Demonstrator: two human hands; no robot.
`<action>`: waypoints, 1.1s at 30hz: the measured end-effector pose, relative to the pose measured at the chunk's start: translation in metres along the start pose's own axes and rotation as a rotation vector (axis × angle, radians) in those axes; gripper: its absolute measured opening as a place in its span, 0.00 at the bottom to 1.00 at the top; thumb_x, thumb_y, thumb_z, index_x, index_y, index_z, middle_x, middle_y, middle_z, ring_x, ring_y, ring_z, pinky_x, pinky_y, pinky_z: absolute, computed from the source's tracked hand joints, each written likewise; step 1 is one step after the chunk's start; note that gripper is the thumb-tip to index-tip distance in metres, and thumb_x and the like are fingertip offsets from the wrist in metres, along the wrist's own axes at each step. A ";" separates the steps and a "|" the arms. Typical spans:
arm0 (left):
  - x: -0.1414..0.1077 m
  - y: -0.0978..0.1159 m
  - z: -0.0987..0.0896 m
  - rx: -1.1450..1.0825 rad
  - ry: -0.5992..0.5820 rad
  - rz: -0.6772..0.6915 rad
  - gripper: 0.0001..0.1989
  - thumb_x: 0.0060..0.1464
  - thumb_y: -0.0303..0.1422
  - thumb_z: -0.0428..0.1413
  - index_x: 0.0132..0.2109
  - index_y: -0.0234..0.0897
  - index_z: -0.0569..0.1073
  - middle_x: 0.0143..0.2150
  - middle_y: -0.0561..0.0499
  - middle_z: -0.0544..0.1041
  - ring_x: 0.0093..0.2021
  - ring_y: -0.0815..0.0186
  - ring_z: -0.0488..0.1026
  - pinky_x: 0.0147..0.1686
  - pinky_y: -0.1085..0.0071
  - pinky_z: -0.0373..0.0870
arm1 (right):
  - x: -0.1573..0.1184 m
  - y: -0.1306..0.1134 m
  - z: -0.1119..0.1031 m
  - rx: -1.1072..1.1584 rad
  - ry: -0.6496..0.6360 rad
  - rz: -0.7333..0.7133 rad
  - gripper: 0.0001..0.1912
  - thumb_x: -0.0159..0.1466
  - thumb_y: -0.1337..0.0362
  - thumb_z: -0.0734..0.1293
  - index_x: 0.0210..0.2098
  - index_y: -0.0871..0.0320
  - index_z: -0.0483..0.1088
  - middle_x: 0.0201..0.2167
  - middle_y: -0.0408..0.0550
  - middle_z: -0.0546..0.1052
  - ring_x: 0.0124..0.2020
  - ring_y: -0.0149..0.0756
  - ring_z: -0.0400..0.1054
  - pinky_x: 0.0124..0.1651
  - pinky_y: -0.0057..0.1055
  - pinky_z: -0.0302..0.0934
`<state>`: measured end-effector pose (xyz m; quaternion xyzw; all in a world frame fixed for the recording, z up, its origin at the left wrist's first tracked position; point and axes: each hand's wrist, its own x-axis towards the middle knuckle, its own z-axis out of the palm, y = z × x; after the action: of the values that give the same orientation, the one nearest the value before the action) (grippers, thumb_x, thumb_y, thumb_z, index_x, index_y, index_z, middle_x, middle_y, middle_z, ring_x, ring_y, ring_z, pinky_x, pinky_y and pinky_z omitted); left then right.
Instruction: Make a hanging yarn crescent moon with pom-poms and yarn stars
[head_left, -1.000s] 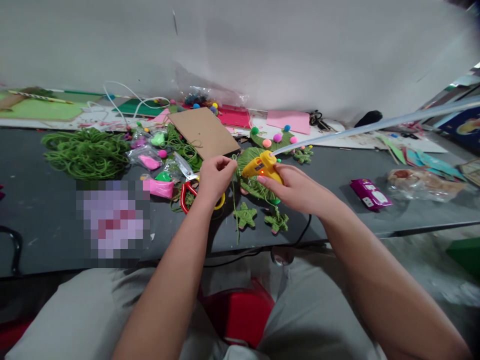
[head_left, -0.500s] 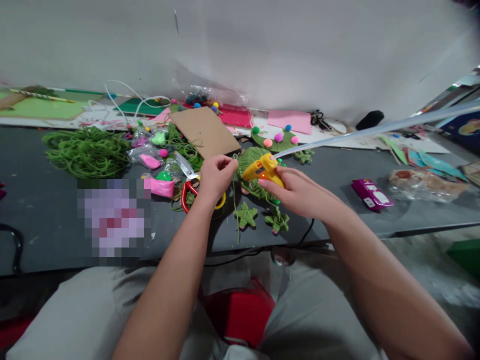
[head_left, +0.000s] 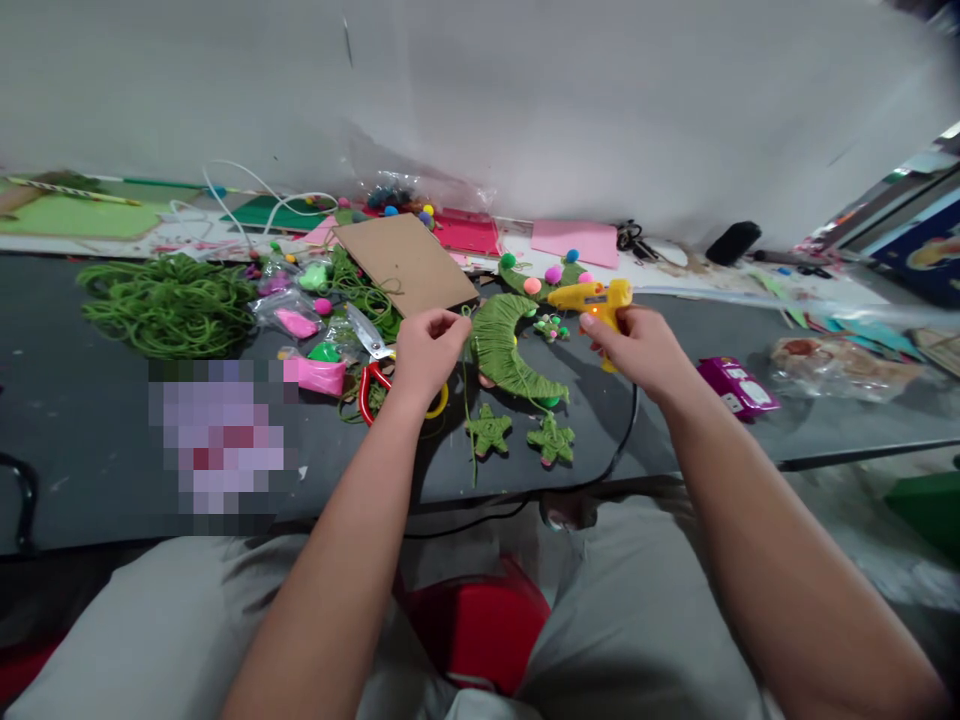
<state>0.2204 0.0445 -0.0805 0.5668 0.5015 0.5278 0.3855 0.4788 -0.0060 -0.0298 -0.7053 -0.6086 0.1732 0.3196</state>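
Note:
My right hand (head_left: pixel 637 345) grips a yellow hot glue gun (head_left: pixel 600 298), its nozzle pointing left and a small orange light showing. A green yarn-wrapped crescent moon (head_left: pixel 502 345) lies between my hands. My left hand (head_left: pixel 436 345) pinches a strand of green yarn (head_left: pixel 469 400) at the crescent's left edge, and the strand hangs down toward the table's front. Two green yarn stars (head_left: pixel 490 430) lie below the crescent. A smaller star with pompoms (head_left: pixel 551 327) rests inside its curve. Scissors (head_left: pixel 371 340) with red and yellow handles lie partly under my left wrist.
A heap of green yarn (head_left: pixel 169 305) sits at the left, near bagged pink clay (head_left: pixel 296 322). Behind my left hand lies brown cardboard (head_left: pixel 409 262). A purple packet (head_left: pixel 739 388) is on the right. The gun's black cord (head_left: pixel 626 450) runs over the table's front edge.
My right hand has carried the glue gun right and away from the crescent, uncovering its curve and the small star. My left hand stays about where it was, still pinching the yarn.

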 end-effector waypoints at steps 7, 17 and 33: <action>-0.001 0.001 0.000 -0.008 -0.004 0.014 0.08 0.48 0.35 0.61 0.27 0.35 0.77 0.21 0.55 0.71 0.25 0.70 0.65 0.28 0.73 0.61 | 0.017 0.039 0.012 -0.085 0.071 0.047 0.22 0.58 0.46 0.68 0.30 0.61 0.72 0.24 0.47 0.73 0.25 0.35 0.65 0.28 0.31 0.57; 0.000 -0.001 0.000 -0.009 -0.008 0.022 0.08 0.48 0.34 0.61 0.25 0.35 0.76 0.20 0.55 0.70 0.25 0.70 0.65 0.28 0.73 0.60 | 0.019 0.063 0.003 -0.337 -0.026 0.172 0.21 0.61 0.47 0.65 0.32 0.60 0.73 0.27 0.52 0.76 0.33 0.44 0.70 0.39 0.37 0.63; -0.001 -0.001 0.002 0.008 -0.013 0.024 0.08 0.48 0.35 0.61 0.27 0.35 0.77 0.22 0.55 0.72 0.25 0.69 0.66 0.28 0.72 0.62 | -0.012 0.047 -0.015 -0.712 -0.257 0.254 0.37 0.61 0.31 0.55 0.37 0.59 0.71 0.36 0.60 0.78 0.36 0.50 0.73 0.32 0.36 0.57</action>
<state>0.2218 0.0441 -0.0820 0.5776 0.4945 0.5267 0.3801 0.5212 -0.0240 -0.0513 -0.8141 -0.5737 0.0766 -0.0476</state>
